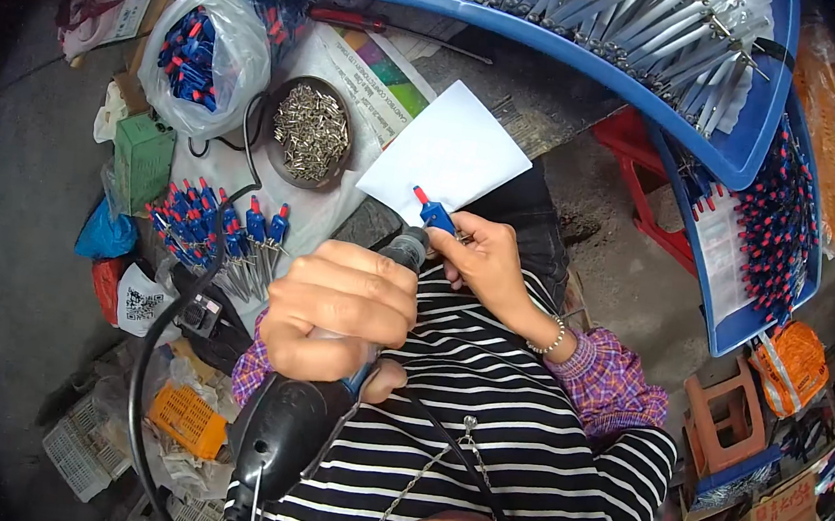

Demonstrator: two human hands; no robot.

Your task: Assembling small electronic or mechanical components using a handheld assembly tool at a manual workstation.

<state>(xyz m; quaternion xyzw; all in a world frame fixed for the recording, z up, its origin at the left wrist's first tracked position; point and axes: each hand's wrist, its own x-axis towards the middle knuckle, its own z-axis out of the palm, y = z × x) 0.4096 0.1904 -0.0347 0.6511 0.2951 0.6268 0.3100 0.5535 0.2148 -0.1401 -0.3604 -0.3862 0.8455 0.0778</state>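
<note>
My left hand (343,304) is wrapped round a black corded power tool (285,434) that looks like an electric screwdriver. Its dark nose points up and to the right, close against a small blue plastic piece with a red tip (434,214). Thumb and fingers of my right hand (488,262) pinch that piece; its lower end is hidden by the fingers and the tool's nose. Just beyond it lies a white sheet of paper (458,149). Left of my hands, several blue-and-red pieces with metal shanks (224,232) lie in a pile.
A bowl of small metal fasteners (309,135) and a plastic bag of blue-and-red parts (201,59) stand at the upper left. A blue tray of metal pieces (521,19) spans the top. Another blue tray (722,335) sits right, beside a red stool (662,224). The tool's black cord (152,356) loops left.
</note>
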